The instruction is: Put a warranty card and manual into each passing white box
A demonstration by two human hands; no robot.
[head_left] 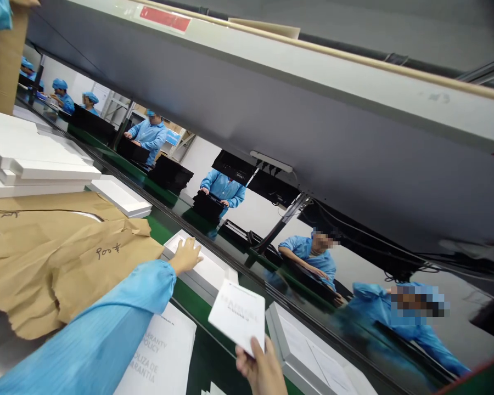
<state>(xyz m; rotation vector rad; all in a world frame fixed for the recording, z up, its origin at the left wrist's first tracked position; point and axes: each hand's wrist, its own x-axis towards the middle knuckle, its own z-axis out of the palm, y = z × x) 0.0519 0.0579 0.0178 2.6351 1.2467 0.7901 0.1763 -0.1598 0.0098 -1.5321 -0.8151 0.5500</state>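
Note:
My right hand [261,365] pinches a white booklet [237,312] at its lower edge, printed with what looks like MANUAL. My left hand [185,255], in a blue sleeve, rests at the near left end of a shallow white box [214,269] on the green belt. Its fingers are spread over the box and look to be touching it; the fingertips are partly hidden. Right of the booklet is another white box [292,334] with printed sheets inside. Below my left forearm lies a stack of warranty policy leaflets [168,340].
Torn brown paper [86,263] lies at the left, with stacked white boxes [41,170] behind it. One more white box [121,195] sits on the green belt [160,225]. A grey overhead panel [230,104] crosses above. Several people in blue work across the line.

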